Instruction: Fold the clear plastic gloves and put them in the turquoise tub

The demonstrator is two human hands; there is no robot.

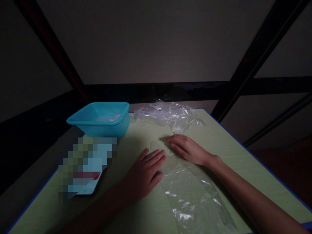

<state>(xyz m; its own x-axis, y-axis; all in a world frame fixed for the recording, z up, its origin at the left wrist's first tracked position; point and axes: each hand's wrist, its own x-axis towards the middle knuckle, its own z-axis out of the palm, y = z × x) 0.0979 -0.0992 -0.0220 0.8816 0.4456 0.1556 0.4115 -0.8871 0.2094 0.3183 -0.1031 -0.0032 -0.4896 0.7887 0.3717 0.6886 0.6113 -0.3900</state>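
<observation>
A clear plastic bag lies stretched along the table, from between my hands to the near edge. My left hand rests palm down with its fingers stretched out, at the left side of the bag's far end. Opposite it, my right hand lies low over the far right part of the bag, fingers extended and pointing left. Nothing shows in either grasp, though the palms are hidden. Just beyond my left fingertips is a pale, rounded translucent patch; I cannot make out whether it belongs to the bag.
Crumpled clear plastic is heaped at the far edge of the green table. A turquoise basin stands at the back left with something pale inside. In front of it lies a pale blue flat object, mostly blurred out. Behind rises a dark wall.
</observation>
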